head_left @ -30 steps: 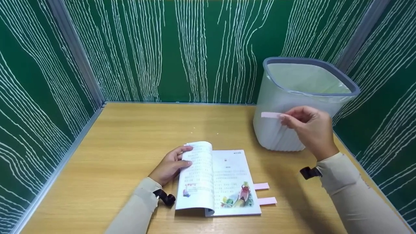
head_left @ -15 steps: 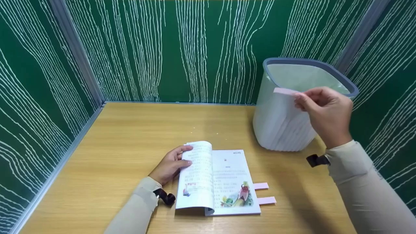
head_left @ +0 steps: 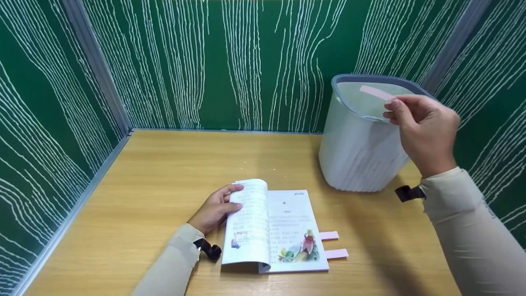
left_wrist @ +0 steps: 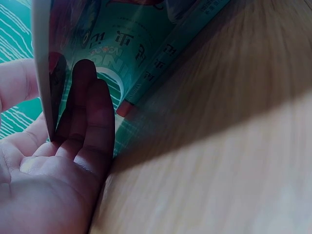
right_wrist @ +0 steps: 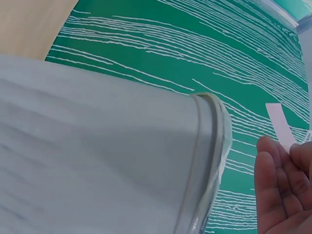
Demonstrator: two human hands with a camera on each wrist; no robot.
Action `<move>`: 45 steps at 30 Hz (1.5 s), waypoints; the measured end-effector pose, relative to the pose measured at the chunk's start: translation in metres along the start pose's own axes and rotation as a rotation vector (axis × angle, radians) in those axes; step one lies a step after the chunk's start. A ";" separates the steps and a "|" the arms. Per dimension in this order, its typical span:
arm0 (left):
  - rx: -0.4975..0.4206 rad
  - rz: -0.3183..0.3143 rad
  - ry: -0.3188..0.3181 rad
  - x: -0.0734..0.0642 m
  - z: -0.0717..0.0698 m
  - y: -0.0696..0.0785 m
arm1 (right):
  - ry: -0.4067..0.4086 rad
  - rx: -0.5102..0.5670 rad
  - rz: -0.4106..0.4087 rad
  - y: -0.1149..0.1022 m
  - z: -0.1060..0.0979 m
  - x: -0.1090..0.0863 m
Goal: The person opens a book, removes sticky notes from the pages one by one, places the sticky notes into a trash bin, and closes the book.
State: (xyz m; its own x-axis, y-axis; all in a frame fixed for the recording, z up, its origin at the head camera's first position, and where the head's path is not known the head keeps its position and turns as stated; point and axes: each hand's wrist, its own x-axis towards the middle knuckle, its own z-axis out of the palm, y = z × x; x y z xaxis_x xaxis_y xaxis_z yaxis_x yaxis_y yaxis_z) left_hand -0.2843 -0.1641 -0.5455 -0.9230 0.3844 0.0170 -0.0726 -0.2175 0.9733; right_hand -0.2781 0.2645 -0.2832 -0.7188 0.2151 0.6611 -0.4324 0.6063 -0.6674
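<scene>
The fingers [head_left: 411, 99] of the right hand [head_left: 429, 133] are clamped in a thumb-and-finger pinch on one end of a pink paper strip [head_left: 374, 92]; the remaining fingers lie bent beneath that pinch and, as far as shows, touch nothing else; the strip is in the upper right of the frame, crossing the mouth of the bin [head_left: 353, 156] as the head view sees it, and in the right wrist view it stands apart from the rim; so light a piece probably needs no more than a grip at its end, which leaves the rest of its length hanging free; the bin stands upright at the back right, its pale liner [head_left: 354, 98] caught under the grey rim, presumably so that the bag does not slip down; at the lower centre the left hand [head_left: 211, 209] grips the book [head_left: 289, 201], thumb and one finger on the page, the others behind the green cover [left_wrist: 131, 44], a gap no wider than the lifted part; that hold seems to stop the raised pages from falling shut; two pink tabs [head_left: 329, 235] jut from the right edge over the worktop [head_left: 176, 160], likely left long so that they are easy to catch.
</scene>
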 end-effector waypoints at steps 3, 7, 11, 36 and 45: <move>0.002 0.003 -0.001 -0.001 -0.001 -0.001 | 0.015 -0.004 0.006 0.001 -0.001 0.004; -0.010 -0.004 -0.010 -0.001 -0.002 -0.002 | 0.045 -0.004 0.013 0.004 -0.002 0.009; -0.020 -0.005 -0.014 -0.001 -0.002 -0.002 | 0.052 0.006 0.037 0.008 -0.003 0.014; -0.002 0.007 -0.010 0.001 0.000 0.000 | 0.073 -0.163 0.163 0.035 -0.021 0.031; 0.001 -0.002 0.005 0.000 0.001 0.001 | 0.072 -0.157 0.158 0.037 -0.020 0.030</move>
State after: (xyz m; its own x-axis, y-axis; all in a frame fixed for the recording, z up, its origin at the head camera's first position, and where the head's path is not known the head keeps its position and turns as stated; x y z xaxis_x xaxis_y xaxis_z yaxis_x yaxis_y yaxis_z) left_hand -0.2840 -0.1637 -0.5445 -0.9248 0.3803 0.0134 -0.0745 -0.2155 0.9737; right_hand -0.3049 0.3086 -0.2815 -0.7273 0.3676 0.5796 -0.2236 0.6715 -0.7064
